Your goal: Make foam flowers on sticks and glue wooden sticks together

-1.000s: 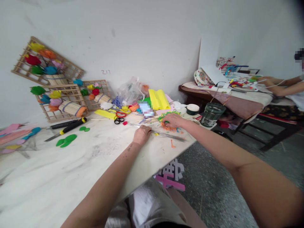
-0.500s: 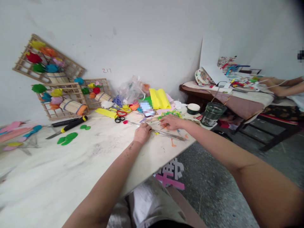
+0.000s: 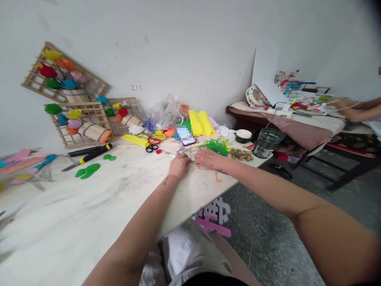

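Observation:
My left hand (image 3: 179, 166) is closed around a thin silvery rod or bundle of wires (image 3: 167, 153) lying low over the table. A small red piece (image 3: 158, 151) sits by its far left end. Close on the right, my right hand (image 3: 208, 159) has its fingers drawn together at the same rod; what they pinch is hidden. Behind the right hand lies a heap of green and yellow shredded bits (image 3: 214, 144). Scissors with red handles (image 3: 154, 141) and black-handled scissors (image 3: 151, 148) rest beyond the left hand.
A utility knife (image 3: 95, 153) and green cut leaf shapes (image 3: 89, 171) lie left. Flower-decorated lattice panels (image 3: 86, 137) lean on the wall. A phone (image 3: 185, 136), yellow sheet (image 3: 201, 123), brown nut-like pieces (image 3: 241, 154) and dark jar (image 3: 268, 141) stand around. Another person's arms (image 3: 354, 109) are far right.
My right hand has moved left and toward me from the shredded heap to beside my left hand, its fingers now drawn together. The brown pieces are now uncovered. The view has shifted slightly.

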### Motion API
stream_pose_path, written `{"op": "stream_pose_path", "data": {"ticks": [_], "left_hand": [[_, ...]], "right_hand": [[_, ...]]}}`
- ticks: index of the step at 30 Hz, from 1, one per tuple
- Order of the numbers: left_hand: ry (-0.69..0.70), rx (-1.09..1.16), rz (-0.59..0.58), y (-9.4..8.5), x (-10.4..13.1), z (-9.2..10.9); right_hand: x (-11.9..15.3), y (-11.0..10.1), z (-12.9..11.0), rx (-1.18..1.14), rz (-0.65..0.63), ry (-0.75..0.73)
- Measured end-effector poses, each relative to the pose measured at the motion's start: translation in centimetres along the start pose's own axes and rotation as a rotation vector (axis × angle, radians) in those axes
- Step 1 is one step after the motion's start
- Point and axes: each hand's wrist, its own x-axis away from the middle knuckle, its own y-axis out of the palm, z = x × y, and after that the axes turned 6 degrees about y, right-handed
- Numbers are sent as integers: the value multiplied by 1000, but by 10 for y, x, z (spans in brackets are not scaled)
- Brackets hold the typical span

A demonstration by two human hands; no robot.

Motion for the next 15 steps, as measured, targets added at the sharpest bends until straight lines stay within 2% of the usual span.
{"op": "stream_pose_path", "data": {"ticks": [4, 9, 12, 15], "left_hand": [[10, -4, 8, -1, 1, 0], [7, -4, 8, 0, 0, 0], [7, -17, 4, -1, 0, 1], [14, -21, 7, -1, 0, 1]], "right_hand": [[1, -4, 1, -19, 11, 50], [15, -18, 30, -57, 115, 355], [22, -21, 51, 56, -34, 488], [28, -25, 55, 85, -124, 501]]}}
